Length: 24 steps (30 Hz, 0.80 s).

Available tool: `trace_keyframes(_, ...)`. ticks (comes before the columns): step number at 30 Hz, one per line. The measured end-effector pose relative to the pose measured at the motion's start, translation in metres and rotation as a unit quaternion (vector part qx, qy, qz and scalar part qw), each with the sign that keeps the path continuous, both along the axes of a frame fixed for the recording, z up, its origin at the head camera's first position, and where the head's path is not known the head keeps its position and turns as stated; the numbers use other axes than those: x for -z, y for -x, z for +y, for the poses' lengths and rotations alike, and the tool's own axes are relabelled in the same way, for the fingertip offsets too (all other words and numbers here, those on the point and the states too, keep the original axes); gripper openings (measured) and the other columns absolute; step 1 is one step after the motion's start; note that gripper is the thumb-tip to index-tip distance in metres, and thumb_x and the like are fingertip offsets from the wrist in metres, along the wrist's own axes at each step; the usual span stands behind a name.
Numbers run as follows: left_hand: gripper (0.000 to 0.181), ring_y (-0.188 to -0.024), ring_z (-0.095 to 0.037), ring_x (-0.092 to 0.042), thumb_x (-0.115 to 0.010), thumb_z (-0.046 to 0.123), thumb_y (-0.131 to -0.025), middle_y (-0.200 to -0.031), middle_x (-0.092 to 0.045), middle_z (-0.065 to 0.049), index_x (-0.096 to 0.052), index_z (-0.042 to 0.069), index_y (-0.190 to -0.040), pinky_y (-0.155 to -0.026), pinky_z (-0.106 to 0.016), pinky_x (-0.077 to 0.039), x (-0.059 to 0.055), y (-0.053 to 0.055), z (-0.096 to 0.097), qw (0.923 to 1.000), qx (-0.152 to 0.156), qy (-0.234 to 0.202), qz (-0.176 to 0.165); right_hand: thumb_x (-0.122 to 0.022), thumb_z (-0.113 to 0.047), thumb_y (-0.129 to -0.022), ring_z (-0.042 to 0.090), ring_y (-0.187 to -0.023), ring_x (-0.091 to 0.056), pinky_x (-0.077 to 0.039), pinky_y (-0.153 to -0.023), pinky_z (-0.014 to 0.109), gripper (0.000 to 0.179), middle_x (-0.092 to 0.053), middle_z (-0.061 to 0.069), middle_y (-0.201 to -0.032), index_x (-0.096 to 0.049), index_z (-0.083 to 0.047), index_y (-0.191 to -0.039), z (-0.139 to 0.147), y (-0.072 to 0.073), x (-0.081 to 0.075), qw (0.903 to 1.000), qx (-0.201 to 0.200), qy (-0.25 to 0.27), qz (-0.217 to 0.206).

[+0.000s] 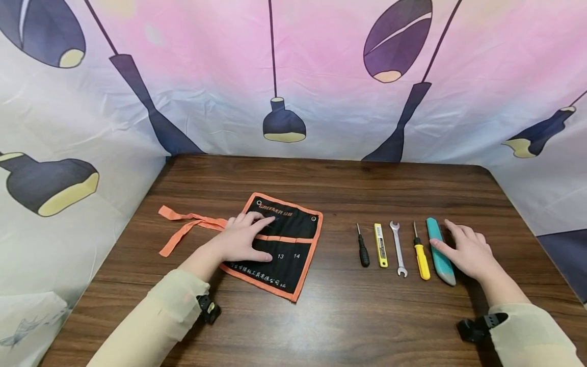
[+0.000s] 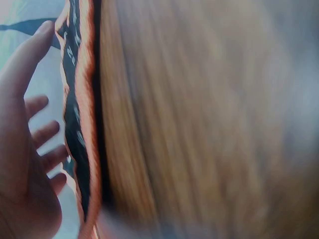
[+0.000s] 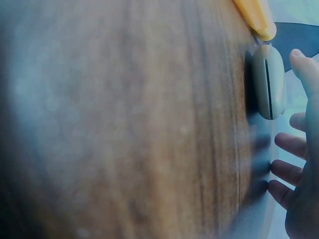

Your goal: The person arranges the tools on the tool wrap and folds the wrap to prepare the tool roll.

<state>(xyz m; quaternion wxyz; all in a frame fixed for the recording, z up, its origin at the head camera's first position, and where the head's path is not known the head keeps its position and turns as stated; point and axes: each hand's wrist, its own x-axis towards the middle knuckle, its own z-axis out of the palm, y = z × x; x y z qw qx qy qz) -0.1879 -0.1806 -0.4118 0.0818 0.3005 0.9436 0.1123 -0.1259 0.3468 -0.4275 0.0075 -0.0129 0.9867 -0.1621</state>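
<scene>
A black tool pouch with orange edging and orange ties lies flat on the left part of the table. My left hand is spread over its left half, thumb and fingers apart; whether it touches the cloth I cannot tell. In the left wrist view the pouch shows nearly edge-on beside the fingers. My right hand is at the right side of a long teal tool, thumb over it and fingers loosely extended. The right wrist view shows this tool's slotted end, apart from the thumb.
Left of the teal tool, a yellow-handled screwdriver, an open-ended wrench, a flat yellow piece with a barcode label and a black-handled screwdriver lie in a row. A patterned cloth hangs behind the wooden table.
</scene>
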Motion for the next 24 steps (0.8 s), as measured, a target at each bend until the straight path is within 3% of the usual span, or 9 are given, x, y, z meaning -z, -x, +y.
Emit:
trace_keyframes(6,0.102,-0.119,-0.031,-0.035,-0.056,0.076,-0.070,-0.137,-0.036,-0.010,-0.026,0.020,-0.149,-0.087,-0.048,-0.031,0.003,-0.008,0.008,0.9993,-0.037,0.007,0.005,-0.042,-0.054,-0.094,0.062,-0.113,-0.024,-0.019,-0.087,0.069,0.081,-0.027,0.040,-0.132,-0.025,0.008,-0.142,0.000,0.000,0.000,1.0000,0.001,0.000,0.002)
trace_keyframes(13,0.110,-0.118,-0.030,-0.036,-0.049,0.084,-0.066,-0.139,-0.036,-0.009,-0.021,0.022,-0.151,-0.088,-0.047,-0.030,0.012,-0.015,0.018,0.9957,-0.079,0.025,0.043,-0.042,-0.055,-0.094,0.062,-0.113,-0.024,-0.019,-0.086,0.069,0.081,-0.027,0.040,-0.132,-0.025,0.008,-0.142,0.000,0.001,-0.001,1.0000,0.001,-0.003,-0.001)
trace_keyframes(18,0.110,-0.119,-0.032,-0.035,-0.050,0.085,-0.065,-0.139,-0.035,-0.009,-0.022,0.021,-0.150,-0.090,-0.051,-0.029,0.017,-0.018,0.020,0.9949,-0.075,0.034,0.057,-0.042,-0.055,-0.093,0.062,-0.113,-0.024,-0.019,-0.086,0.070,0.081,-0.028,0.040,-0.132,-0.025,0.007,-0.142,-0.001,0.000,-0.001,1.0000,0.001,-0.003,0.001)
trace_keyframes(24,0.106,-0.121,-0.034,-0.033,-0.058,0.079,-0.065,-0.140,-0.034,-0.010,-0.031,0.019,-0.147,-0.094,-0.054,-0.027,0.016,-0.015,0.015,0.9974,-0.044,0.034,0.047,-0.042,-0.055,-0.094,0.062,-0.113,-0.025,-0.020,-0.085,0.070,0.081,-0.028,0.040,-0.132,-0.025,0.007,-0.142,-0.001,-0.001,0.001,1.0000,0.000,-0.002,0.000)
